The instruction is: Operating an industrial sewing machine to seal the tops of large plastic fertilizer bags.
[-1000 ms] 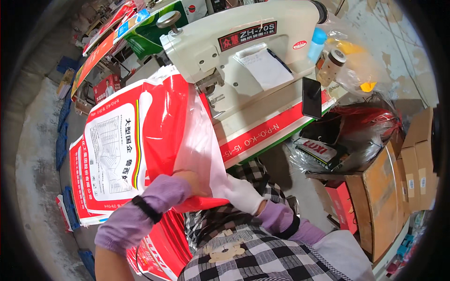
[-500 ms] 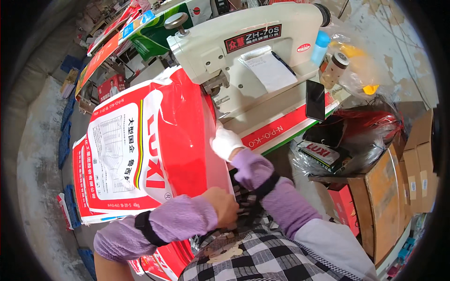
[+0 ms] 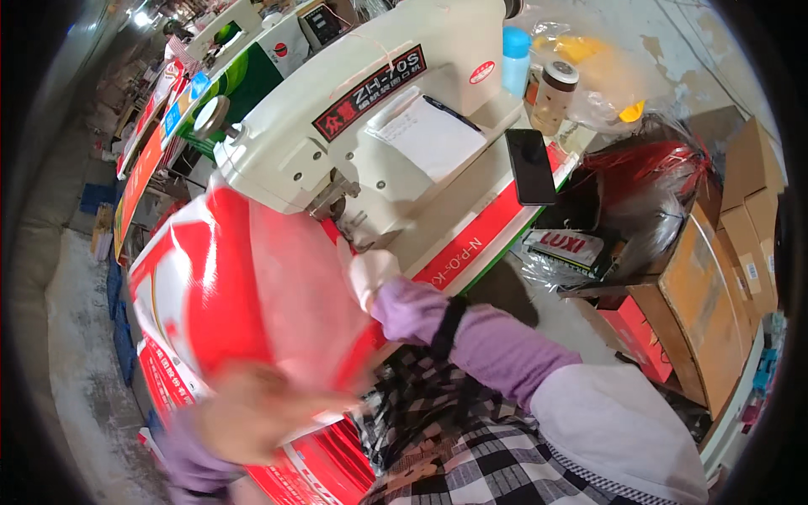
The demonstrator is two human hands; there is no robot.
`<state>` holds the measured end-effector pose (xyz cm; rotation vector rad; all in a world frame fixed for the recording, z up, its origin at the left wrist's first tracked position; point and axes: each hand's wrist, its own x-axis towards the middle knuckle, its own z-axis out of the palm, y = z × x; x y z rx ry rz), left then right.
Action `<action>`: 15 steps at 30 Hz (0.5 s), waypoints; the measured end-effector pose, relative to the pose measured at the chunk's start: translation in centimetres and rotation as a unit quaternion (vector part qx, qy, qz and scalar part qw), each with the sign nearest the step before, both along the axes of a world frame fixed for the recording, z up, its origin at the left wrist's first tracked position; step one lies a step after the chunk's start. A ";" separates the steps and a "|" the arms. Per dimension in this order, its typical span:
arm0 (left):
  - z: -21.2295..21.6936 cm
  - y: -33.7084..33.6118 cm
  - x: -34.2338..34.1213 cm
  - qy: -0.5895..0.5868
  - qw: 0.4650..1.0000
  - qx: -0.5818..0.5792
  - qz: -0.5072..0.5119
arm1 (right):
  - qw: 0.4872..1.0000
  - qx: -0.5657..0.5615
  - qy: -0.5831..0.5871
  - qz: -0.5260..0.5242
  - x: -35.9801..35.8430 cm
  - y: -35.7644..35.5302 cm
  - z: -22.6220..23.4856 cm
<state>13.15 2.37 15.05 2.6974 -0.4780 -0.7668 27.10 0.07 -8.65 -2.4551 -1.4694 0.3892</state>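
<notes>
A large red and white woven bag hangs from the front of a cream sewing machine. My right hand, in a white glove, grips the bag's upper edge just below the machine's needle head. My left hand is blurred by motion at the bag's lower part and appears to hold a fold of it. Purple sleeves cover both forearms.
On the machine table lie a black phone, a paper pad, a brown jar and a blue bottle. Cardboard boxes and a red plastic bag stand at the right. More red bags are stacked below.
My right hand has gone up from the bag's lower part to its top edge at the needle. My left hand has swung down and left, pulling the bag.
</notes>
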 end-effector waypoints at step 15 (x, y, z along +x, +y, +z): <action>2.4 37.6 -19.6 -0.234 0.736 0.411 0.484 | 0.950 0.301 -0.060 0.060 -1.0 -4.5 1.9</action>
